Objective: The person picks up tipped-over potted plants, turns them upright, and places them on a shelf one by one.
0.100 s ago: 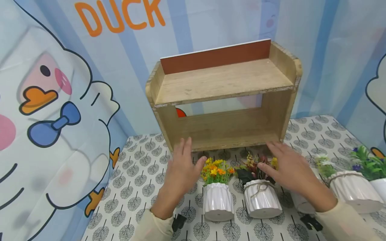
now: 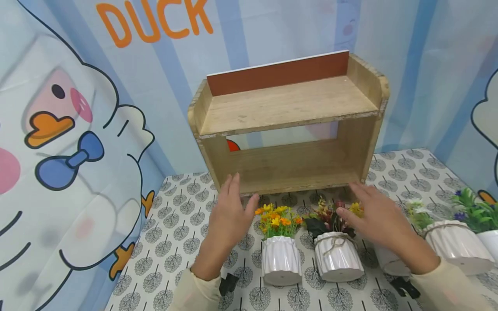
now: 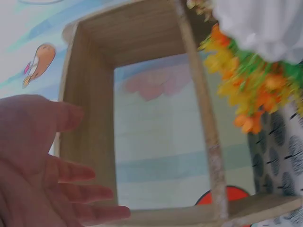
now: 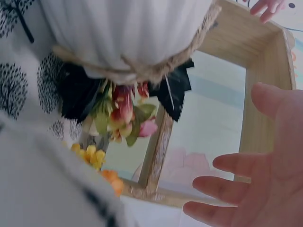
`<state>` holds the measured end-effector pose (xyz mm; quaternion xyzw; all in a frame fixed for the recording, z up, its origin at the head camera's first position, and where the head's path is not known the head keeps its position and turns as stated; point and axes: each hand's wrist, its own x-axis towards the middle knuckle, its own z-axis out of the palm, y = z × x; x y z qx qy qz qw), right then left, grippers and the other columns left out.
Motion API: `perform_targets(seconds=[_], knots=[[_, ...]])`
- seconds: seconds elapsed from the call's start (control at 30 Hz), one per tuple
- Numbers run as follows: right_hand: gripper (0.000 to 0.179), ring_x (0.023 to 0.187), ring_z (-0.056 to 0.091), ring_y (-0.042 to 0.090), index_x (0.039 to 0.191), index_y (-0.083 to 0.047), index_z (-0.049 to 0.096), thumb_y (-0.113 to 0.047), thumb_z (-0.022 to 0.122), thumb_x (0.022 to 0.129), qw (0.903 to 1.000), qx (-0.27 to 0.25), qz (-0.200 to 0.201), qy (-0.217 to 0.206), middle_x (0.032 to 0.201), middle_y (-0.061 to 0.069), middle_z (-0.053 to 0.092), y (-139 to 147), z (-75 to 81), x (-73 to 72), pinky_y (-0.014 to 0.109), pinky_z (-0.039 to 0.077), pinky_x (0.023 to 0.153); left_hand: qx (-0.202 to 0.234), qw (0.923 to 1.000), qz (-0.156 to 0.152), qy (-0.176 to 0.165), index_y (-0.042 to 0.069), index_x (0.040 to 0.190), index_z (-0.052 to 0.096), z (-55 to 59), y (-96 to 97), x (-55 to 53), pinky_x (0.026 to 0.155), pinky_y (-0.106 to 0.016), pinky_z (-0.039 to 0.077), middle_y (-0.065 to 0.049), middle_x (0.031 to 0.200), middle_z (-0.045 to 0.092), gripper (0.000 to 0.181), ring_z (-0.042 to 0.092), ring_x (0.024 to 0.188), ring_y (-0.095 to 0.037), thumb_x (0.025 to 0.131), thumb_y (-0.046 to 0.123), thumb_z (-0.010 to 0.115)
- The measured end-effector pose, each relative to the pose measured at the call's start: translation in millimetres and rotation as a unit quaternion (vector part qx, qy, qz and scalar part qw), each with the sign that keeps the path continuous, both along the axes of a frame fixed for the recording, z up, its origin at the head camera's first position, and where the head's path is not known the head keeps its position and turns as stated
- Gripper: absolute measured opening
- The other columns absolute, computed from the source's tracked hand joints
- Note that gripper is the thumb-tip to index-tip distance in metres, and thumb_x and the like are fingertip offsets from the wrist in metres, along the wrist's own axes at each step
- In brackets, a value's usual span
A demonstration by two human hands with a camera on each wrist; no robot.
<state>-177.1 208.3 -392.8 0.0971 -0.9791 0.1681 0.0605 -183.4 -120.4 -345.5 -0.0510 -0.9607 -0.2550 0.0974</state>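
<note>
the left hand (image 2: 230,216), fingers straight, holds nothing near the wooden shelf (image 2: 288,106), which stands upright on the tree-print cloth (image 2: 175,242). white flowerpots (image 2: 282,261) line up in front, maybe for easy reach. the right hand (image 2: 383,220), spread, holds nothing.

lt-blue striped backdrop (image 2: 175,108) w/ orange "duck" lettering (image 2: 163,19) & big cartoon duck (image 2: 93,181), plus b&w tree-print cloth (image 2: 180,220).

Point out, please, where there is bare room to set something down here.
The rack has a bare upper shelf between its side panels and brown back strip; the lower shelf also looks bare. On the left, the tablecloth is free between the duck backdrop and the left sleeve. Front right is crowded: white flowerpots reach the head view's right edge.
</note>
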Motion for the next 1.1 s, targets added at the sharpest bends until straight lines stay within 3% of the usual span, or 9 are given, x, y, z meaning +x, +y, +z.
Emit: perform_targets(seconds=[0.3, 0.5, 0.73, 0.87, 0.97, 1.1], knots=[[0.091, 0.134, 0.032, 0.066, 0.156, 0.006, 0.028, -0.063, 0.046, 0.100, 0.9978, -0.033, -0.051, -0.027, 0.153, 0.042, 0.030, 33, 3.3, 0.3, 0.082, 0.030, 0.103, 0.067, 0.9942, 0.051, 0.066, 0.010, 0.160, 0.029, 27.7, -26.1, -9.3, 0.122, -0.055, 0.035, -0.014, 0.164, 0.034, 0.072, 0.036, 0.150, -0.034, 0.102, 0.043, 0.055], [0.090, 0.128, 0.034, 0.068, 0.152, 0.011, 0.031, -0.062, 0.045, 0.101, 0.9949, -0.034, -0.093, -0.019, 0.147, 0.047, 0.033, 60, -0.1, 1.5, 0.083, 0.032, 0.098, 0.101, 0.9837, 0.066, 0.134, 0.006, 0.155, 0.036, 40.1, -37.8, -16.2, 0.119, -0.053, 0.039, -0.016, 0.157, 0.042, 0.065, 0.042, 0.146, -0.034, 0.101, 0.036, 0.057], [0.090, 0.125, 0.033, 0.068, 0.148, 0.016, 0.033, -0.062, 0.040, 0.102, 0.9857, -0.020, -0.167, 0.000, 0.141, 0.050, 0.034, 86, -8.1, 6.2, 0.082, 0.031, 0.100, 0.135, 0.9718, 0.090, 0.171, 0.007, 0.157, 0.033, 60.0, -44.9, -28.8, 0.118, -0.054, 0.040, -0.018, 0.156, 0.041, 0.066, 0.042, 0.145, -0.034, 0.102, 0.035, 0.054], [0.092, 0.128, 0.029, 0.068, 0.146, 0.019, 0.031, -0.062, 0.038, 0.103, 0.9759, -0.016, -0.218, -0.006, 0.140, 0.052, 0.030, 103, -11.1, 11.9, 0.081, 0.030, 0.102, 0.157, 0.9648, 0.093, 0.189, 0.008, 0.158, 0.033, 71.8, -47.5, -38.5, 0.112, -0.054, 0.044, -0.017, 0.155, 0.042, 0.066, 0.047, 0.139, -0.034, 0.102, 0.036, 0.053], [0.095, 0.134, 0.023, 0.067, 0.150, 0.019, 0.022, -0.062, 0.033, 0.103, 0.9620, -0.015, -0.272, -0.023, 0.145, 0.051, 0.022, 115, -13.5, 17.3, 0.079, 0.027, 0.108, 0.172, 0.9611, 0.093, 0.195, 0.008, 0.157, 0.034, 77.3, -49.2, -45.3, 0.109, -0.053, 0.046, -0.017, 0.153, 0.044, 0.065, 0.049, 0.135, -0.034, 0.102, 0.037, 0.052], [0.093, 0.143, 0.017, 0.064, 0.154, 0.016, 0.011, -0.060, 0.029, 0.103, 0.9421, -0.061, -0.329, -0.017, 0.154, 0.048, 0.014, 130, -20.4, 22.5, 0.076, 0.023, 0.114, 0.185, 0.9591, 0.096, 0.191, 0.006, 0.156, 0.036, 81.2, -51.0, -51.8, 0.110, -0.050, 0.047, -0.017, 0.151, 0.046, 0.064, 0.052, 0.134, -0.034, 0.102, 0.038, 0.052]])
